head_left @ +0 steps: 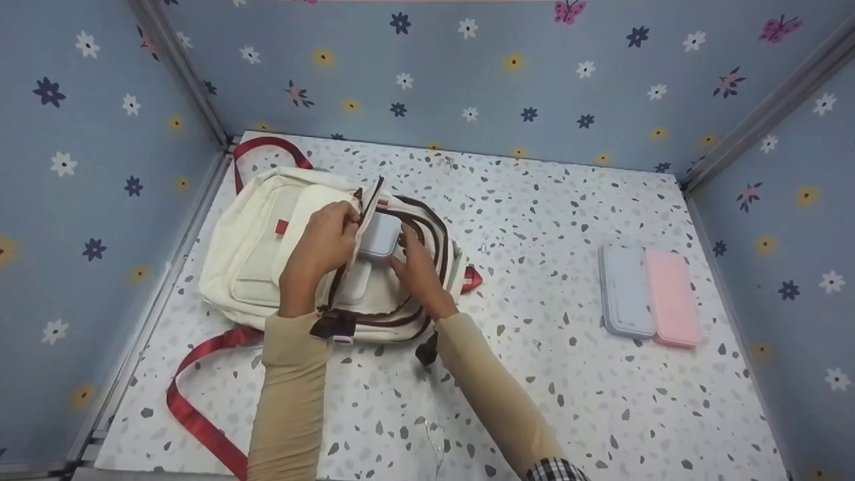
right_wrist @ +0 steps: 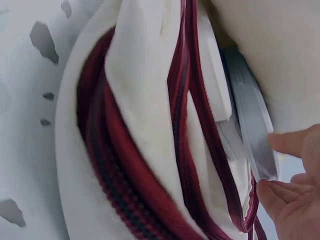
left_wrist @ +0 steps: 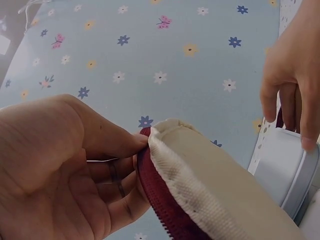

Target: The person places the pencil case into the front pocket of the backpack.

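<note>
A cream backpack [head_left: 230, 247] with dark red zips lies unzipped on the table. My left hand [head_left: 320, 240] holds up its front flap, thumb and fingers pinching the zipped edge [left_wrist: 155, 185] in the left wrist view. Inside the mouth stands a pale blue case [head_left: 381, 235], partly hidden by the flap. My right hand [head_left: 421, 267] grips this case by its outer end, thumb and fingertips [right_wrist: 285, 142] at its edges. Below it in the bag lies a whiter case [head_left: 355, 284], its far part covered by the flap.
On the right of the speckled table [head_left: 534, 374], a light blue case [head_left: 626, 290] and a pink case [head_left: 673, 297] lie side by side. Red straps [head_left: 194, 414] trail from the bag at the left. Flower-patterned panels [head_left: 454, 80] enclose the back and sides.
</note>
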Demonstrator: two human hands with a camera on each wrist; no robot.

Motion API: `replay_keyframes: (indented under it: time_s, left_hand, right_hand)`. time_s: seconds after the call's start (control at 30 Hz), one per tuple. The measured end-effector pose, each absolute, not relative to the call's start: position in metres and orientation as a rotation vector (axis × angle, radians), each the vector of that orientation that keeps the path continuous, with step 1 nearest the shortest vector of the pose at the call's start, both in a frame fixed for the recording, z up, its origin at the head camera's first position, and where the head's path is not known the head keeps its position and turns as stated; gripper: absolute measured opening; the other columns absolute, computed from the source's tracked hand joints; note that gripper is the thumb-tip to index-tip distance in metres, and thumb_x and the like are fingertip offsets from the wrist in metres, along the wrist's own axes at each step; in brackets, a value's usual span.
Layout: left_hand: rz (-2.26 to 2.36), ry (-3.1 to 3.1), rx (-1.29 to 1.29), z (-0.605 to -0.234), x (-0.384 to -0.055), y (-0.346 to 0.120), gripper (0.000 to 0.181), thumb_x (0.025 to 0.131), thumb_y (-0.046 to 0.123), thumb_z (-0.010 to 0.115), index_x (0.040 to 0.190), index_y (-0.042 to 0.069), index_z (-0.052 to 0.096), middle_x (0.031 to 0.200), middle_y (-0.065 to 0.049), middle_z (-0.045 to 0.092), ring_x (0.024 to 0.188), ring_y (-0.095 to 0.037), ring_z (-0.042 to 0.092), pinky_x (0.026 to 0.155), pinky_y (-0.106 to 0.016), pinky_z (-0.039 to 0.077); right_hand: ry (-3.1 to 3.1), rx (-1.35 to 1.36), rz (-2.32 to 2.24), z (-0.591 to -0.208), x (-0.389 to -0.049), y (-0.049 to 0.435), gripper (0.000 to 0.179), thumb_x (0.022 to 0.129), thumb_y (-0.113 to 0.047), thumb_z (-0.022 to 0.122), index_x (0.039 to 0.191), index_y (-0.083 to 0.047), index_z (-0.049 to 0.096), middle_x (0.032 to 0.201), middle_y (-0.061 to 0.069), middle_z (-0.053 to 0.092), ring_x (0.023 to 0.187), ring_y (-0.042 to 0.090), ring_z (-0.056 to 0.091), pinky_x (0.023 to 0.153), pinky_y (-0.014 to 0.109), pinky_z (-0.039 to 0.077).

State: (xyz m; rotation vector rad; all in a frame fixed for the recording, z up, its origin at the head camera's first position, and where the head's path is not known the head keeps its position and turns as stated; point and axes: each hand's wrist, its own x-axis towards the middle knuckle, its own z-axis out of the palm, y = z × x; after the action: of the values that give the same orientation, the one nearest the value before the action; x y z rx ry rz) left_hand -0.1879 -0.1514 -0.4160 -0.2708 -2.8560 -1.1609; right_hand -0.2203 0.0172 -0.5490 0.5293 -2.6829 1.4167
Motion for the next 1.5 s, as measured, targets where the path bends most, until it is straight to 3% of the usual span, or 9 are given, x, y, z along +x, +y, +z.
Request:
replay_keyframes:
  time_s: [0.17,0.33,0.53,1.0,1.27,1.5]
  left_hand:
    - [-1.172,-2.855,-0.267,-0.415,-0.188,-0.152,0.014,0.09,0.002,0.046,0.097,-0.006,0.055,0.095,-0.019,0.056,0.088,-0.029,0.05,0.08,-0.043,0.04]
    - [-1.179,-2.843,-0.269,-0.415,-0.188,-0.152,0.013,0.091,0.001,0.046,0.097,-0.005,0.055,0.095,-0.018,0.055,0.088,-0.028,0.05,0.08,-0.042,0.04]
    - [-1.183,-2.79,-0.297,-0.414,-0.189,-0.151,0.011,0.089,0.0,0.048,0.096,-0.005,0.055,0.095,-0.017,0.056,0.089,-0.028,0.051,0.082,-0.042,0.04]
    - [-1.225,-2.757,-0.297,-0.417,-0.188,-0.154,0.012,0.089,-0.001,0.048,0.096,-0.006,0.056,0.094,-0.018,0.057,0.089,-0.029,0.051,0.083,-0.042,0.04]
    - [-1.235,-2.796,-0.231,-0.418,-0.187,-0.158,0.013,0.09,0.002,0.047,0.099,-0.005,0.056,0.094,-0.017,0.055,0.088,-0.028,0.05,0.08,-0.042,0.04]
    - [-1.229,-2.809,-0.211,-0.42,-0.187,-0.159,0.014,0.091,0.003,0.047,0.1,-0.004,0.055,0.096,-0.017,0.055,0.088,-0.027,0.05,0.081,-0.041,0.04]
  right_hand:
    - [-2.661,0.515,1.311,-0.546,-0.214,0.017,0.05,0.088,0.006,0.049,0.135,0.005,0.034,0.118,0.019,0.059,0.106,0.027,0.058,0.089,0.034,0.046]
    - [-2.656,0.469,1.327,-0.548,-0.214,0.014,0.053,0.084,0.012,0.041,0.137,0.005,0.033,0.123,0.018,0.057,0.112,0.025,0.055,0.094,0.031,0.042]
    - [-2.664,0.443,1.354,-0.548,-0.217,0.003,0.058,0.081,0.012,0.042,0.138,0.005,0.031,0.128,0.017,0.053,0.117,0.025,0.051,0.1,0.028,0.036]
    - [-2.652,0.482,1.402,-0.551,-0.22,0.001,0.063,0.078,0.011,0.042,0.139,0.004,0.031,0.127,0.017,0.053,0.117,0.025,0.051,0.099,0.029,0.037]
    - [-2.615,0.434,1.574,-0.55,-0.219,0.007,0.056,0.082,0.008,0.045,0.137,0.008,0.033,0.128,0.025,0.048,0.114,0.035,0.051,0.092,0.037,0.044]
    - [-2.557,0.449,1.634,-0.545,-0.213,0.016,0.049,0.085,0.006,0.049,0.133,0.007,0.039,0.127,0.025,0.048,0.113,0.037,0.051,0.09,0.032,0.045]
